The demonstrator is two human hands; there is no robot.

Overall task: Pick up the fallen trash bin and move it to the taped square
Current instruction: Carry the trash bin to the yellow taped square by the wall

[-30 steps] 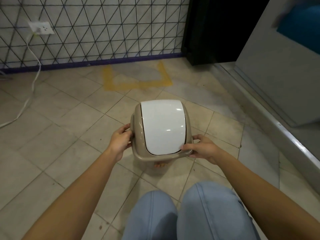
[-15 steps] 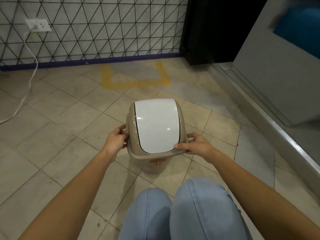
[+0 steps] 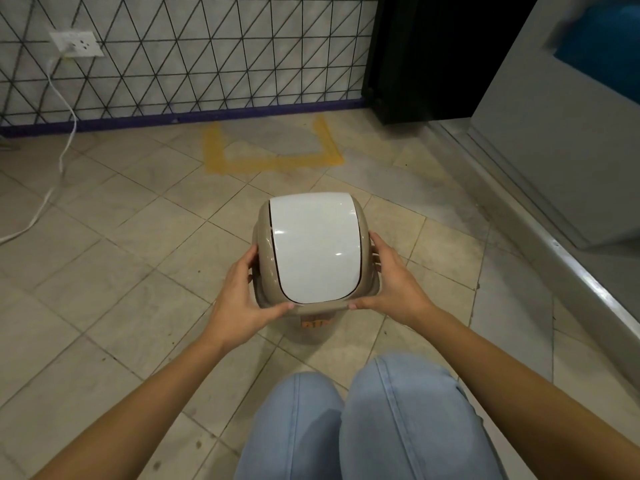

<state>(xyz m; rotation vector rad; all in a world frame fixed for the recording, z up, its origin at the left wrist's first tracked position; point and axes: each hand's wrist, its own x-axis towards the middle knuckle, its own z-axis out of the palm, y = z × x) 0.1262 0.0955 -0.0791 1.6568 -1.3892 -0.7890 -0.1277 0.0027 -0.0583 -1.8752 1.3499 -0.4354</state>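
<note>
The trash bin (image 3: pixel 313 247) is beige with a white swing lid and stands upright in front of my knees, seen from above. My left hand (image 3: pixel 239 296) grips its left rim and my right hand (image 3: pixel 394 285) grips its right rim, thumbs along the near edge. Whether the bin's base touches the floor is hidden under it. The taped square (image 3: pixel 273 162) is marked in yellow tape on the tiles beyond the bin, against the wall, with three sides visible.
A wall with a black wire grid (image 3: pixel 194 53) and a purple baseboard runs behind the square. A white cable (image 3: pixel 65 147) drops from a socket (image 3: pixel 77 44) at the left. A dark cabinet (image 3: pixel 433 57) and a grey raised ledge (image 3: pixel 571 258) border the right.
Both hands have shifted along the bin's rim toward its near corners. The bin sits slightly closer to me in view, and the camera has tilted a little.
</note>
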